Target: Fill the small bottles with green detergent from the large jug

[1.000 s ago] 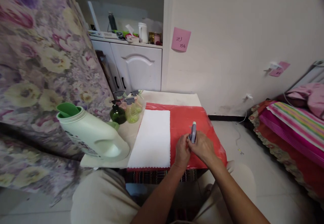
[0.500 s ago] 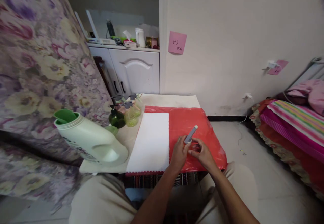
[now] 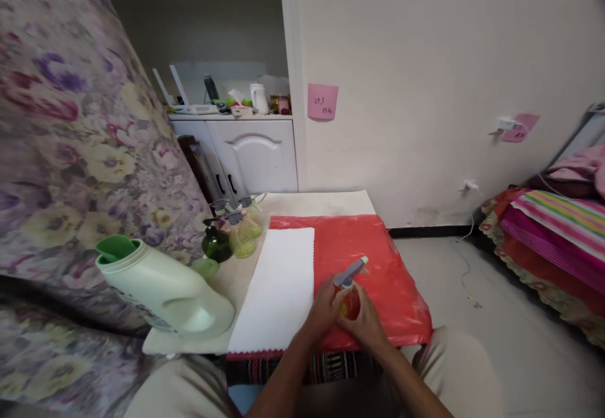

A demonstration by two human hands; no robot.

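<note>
Against a pale wall (image 3: 401, 77), a low surface (image 3: 326, 202) is partly covered by a red plastic sheet (image 3: 350, 235). Above the sheet's near right part, a small spray bottle (image 3: 350, 307) is held between both hands: its left side is enclosed by the left hand (image 3: 322, 309), its right side by the curled fingers of the right hand (image 3: 366, 322). Whether its base is lifted or rested cannot be told. Its grey head is pointed up and to the right. For good control, the clear body should be steadied low by one hand while the collar and head are handled by the other, without squeezing. Just left of the hands, a white sheet with zigzag edges (image 3: 278, 285) is laid flat. Farther left are placed a pale green jug (image 3: 174, 295), a small green bowl (image 3: 205, 269) and a dark green pump bottle (image 3: 217, 246).
</note>
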